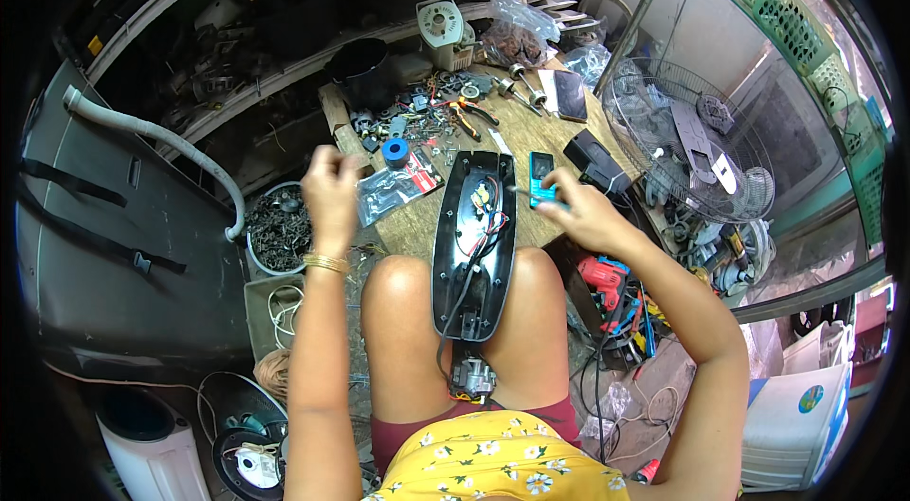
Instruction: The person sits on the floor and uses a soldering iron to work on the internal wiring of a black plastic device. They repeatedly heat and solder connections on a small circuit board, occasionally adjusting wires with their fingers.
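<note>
where clutter covers the wooden workbench [531, 136], right hand [580, 212] rests; shelves behind

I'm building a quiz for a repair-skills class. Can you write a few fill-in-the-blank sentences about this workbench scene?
1. The black oval housing lies open across the person's ____.
2. The right hand holds a thin tool with a ____ handle.
3. The left hand is raised above a clear plastic ____ on the wooden table.
4. Near that hand stands a blue ____ of tape.

Missing words: knees; turquoise; bag; roll
</note>
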{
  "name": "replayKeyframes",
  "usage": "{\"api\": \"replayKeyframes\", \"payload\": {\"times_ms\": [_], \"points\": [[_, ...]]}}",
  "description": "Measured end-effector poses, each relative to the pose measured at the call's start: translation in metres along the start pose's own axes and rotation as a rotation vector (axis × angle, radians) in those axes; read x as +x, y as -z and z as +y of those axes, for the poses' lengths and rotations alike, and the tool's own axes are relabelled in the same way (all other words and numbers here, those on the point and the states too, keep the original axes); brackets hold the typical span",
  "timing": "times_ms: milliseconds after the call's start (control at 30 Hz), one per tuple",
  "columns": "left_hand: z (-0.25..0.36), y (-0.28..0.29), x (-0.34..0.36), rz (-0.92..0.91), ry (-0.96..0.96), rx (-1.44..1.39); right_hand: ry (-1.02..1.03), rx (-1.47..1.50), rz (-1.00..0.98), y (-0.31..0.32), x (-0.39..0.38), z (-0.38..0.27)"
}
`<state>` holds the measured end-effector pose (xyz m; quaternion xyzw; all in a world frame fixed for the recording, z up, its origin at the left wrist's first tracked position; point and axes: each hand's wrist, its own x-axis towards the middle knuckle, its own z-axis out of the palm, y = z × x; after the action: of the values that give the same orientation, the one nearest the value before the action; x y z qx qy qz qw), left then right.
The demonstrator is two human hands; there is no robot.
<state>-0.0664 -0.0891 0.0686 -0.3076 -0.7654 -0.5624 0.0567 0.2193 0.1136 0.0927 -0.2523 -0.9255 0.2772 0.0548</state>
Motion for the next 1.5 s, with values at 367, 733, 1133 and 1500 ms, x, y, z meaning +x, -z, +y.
{"api": "replayKeyframes", "payload": {"times_ms": [367, 733, 1133, 1500], "points": [[0.042, -0.022, -0.082, -0.712, -0.412, 0.384, -0.367, 0.568, -0.009, -0.08, -0.035, 0.082], [0.048, -0.052, -0.116, -0.709, -0.644, 0.51, -0.206, 0.508, -0.051, -0.121, 0.002, 0.089], [0.044, -0.058, -0.119, -0.68, -0.662, 0.583, 0.1, -0.132, 0.398, -0.044, 0.038, -0.003], [0.038, -0.068, -0.126, -0.647, -0.629, 0.616, 0.044, -0.515, 0.129, -0.063, 0.102, -0.023]]}}
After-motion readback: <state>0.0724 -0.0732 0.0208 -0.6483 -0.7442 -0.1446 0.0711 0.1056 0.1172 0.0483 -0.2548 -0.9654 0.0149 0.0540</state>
